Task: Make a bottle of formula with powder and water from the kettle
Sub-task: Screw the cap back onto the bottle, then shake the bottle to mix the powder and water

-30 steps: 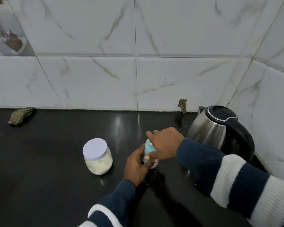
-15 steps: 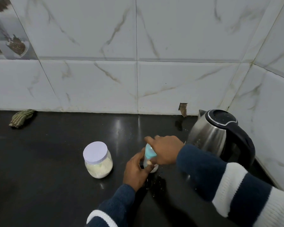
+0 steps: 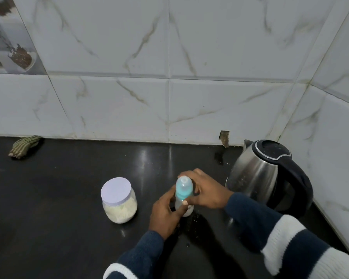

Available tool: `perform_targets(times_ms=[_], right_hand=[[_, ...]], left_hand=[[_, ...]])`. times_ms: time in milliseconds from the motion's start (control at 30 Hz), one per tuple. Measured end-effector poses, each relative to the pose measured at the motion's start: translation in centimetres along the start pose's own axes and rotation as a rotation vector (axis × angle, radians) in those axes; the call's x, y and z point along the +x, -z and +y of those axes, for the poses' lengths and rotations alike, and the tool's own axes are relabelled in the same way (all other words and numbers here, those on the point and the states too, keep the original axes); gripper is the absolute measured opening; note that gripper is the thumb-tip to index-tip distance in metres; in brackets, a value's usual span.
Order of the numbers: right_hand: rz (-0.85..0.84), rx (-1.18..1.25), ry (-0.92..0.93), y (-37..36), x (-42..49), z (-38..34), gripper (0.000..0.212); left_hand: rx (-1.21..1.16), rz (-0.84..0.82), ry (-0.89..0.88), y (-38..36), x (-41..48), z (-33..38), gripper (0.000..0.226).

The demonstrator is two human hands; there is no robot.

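A baby bottle (image 3: 183, 189) with a blue collar and a clear cap stands upright on the black counter (image 3: 58, 198). My left hand (image 3: 164, 214) grips its lower body from the left. My right hand (image 3: 205, 193) wraps around its blue top from the right. A clear jar of white powder (image 3: 119, 200) with a pale lilac lid stands closed just left of the bottle. A steel kettle (image 3: 258, 176) with a black lid and handle stands to the right, lid closed.
Tiled walls close the counter at the back and right, with the kettle in the corner. A folded green cloth (image 3: 24, 146) lies at the back left. Small drops and specks of powder dot the counter around the bottle.
My right hand has slid off the bottle's top to its right side, so the clear cap now shows. The left hand keeps its grip on the lower part.
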State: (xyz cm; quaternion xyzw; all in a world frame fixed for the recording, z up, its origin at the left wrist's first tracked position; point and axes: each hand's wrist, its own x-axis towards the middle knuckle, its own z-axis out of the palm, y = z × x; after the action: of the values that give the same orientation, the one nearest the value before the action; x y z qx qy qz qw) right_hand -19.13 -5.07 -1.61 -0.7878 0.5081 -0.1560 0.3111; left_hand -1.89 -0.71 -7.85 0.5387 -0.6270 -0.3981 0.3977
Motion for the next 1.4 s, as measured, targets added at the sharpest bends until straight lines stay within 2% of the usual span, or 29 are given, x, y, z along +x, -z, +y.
perform_targets(times_ms=[100,167,333,433,500,600,667,800,967,1033,1133,1167,1267,1300,1400], right_hand=[[0.164,0.287,0.022,-1.6,-0.8,1.5,0.060],[0.276,0.385,-0.007,-3.1,-1.2,1.7,0.054],[0.659,0.412,-0.148,-6.7,-1.9,-0.5,0.053],[0.804,0.337,-0.206,-8.5,-1.8,-1.6,0.051],[0.802,0.257,-0.179,-8.9,-2.2,-1.8,0.058],[0.660,0.221,-0.080,-8.5,-3.1,-1.7,0.086],[0.584,0.178,-0.014,-7.9,-3.4,-1.6,0.094],[0.532,0.041,0.050,-7.2,-3.9,-1.4,0.087],[0.461,-0.044,0.086,-6.4,-4.2,-0.9,0.088],[0.489,-0.073,0.109,-5.9,-3.9,-1.4,0.087],[0.675,0.073,0.058,-5.1,-3.6,-1.6,0.086],[0.688,0.109,0.061,-4.8,-3.6,-1.5,0.087],[0.515,-0.071,0.134,-4.1,-3.8,-1.8,0.088],[0.504,-0.088,0.131,-4.1,-3.9,-1.8,0.089],[0.625,0.063,0.059,-3.2,-3.8,-1.8,0.089]], left_hand=[[0.024,-0.011,-0.007,-0.4,0.1,-0.3,0.062],[0.035,0.001,-0.008,-0.5,0.0,-0.3,0.064],[0.042,0.021,-0.011,-0.6,-0.1,-0.3,0.064],[0.045,0.017,-0.018,-0.5,0.0,-0.1,0.060],[0.022,0.005,-0.019,-0.2,0.0,-0.1,0.060],[0.010,-0.034,-0.039,0.3,0.0,0.1,0.065],[0.008,-0.047,-0.048,0.3,-0.1,0.0,0.064],[0.018,-0.082,-0.053,0.2,-0.3,-0.1,0.059],[0.088,-0.087,-0.051,0.6,-0.8,-0.9,0.072],[0.130,-0.022,-0.039,0.9,-1.4,-1.5,0.074],[0.196,0.054,-0.090,1.7,-2.6,-2.1,0.071],[0.219,0.063,-0.106,1.9,-2.8,-2.1,0.071],[0.263,0.058,-0.148,2.1,-3.4,-2.3,0.068],[0.273,0.061,-0.170,2.2,-3.5,-2.3,0.067],[0.295,0.080,-0.197,2.5,-3.1,-2.3,0.065]])
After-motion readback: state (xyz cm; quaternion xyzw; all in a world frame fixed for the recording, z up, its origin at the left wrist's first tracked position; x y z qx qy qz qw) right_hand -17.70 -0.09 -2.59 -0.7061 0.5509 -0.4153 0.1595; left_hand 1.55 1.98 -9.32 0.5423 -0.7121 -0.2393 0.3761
